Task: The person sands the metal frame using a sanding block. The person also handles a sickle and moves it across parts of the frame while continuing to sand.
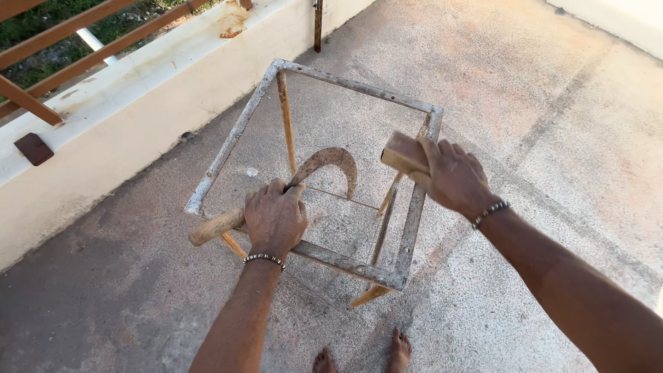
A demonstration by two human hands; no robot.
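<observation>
Fingers (273, 193) of left hand (275, 220): wrapped tight around sickle (330, 163) where handle meets blade; joint itself hidden under the fist. Fingers (442, 153) of right hand (452, 176): clamped over one end of wooden block (404, 153); far part of block covered by palm, full length not visible.

Sickle: wooden handle (215, 226) sticking out lower left past the frame's near rail, long axis running lower left to upper right. Curved rusty blade arching up and over inside the open frame top, tip pointing down and toward the person. Edge condition hard to make out.

Block: held just right of the blade, above the frame's right rail, bare end facing left toward the blade; apart from it.

Metal frame (238, 131): rusted square stand, open top, legs partly hidden behind rails. Standing on concrete floor (552, 124).

Bare toes (397, 352): cut off at lower edge. Beaded bracelets at both wrists.
</observation>
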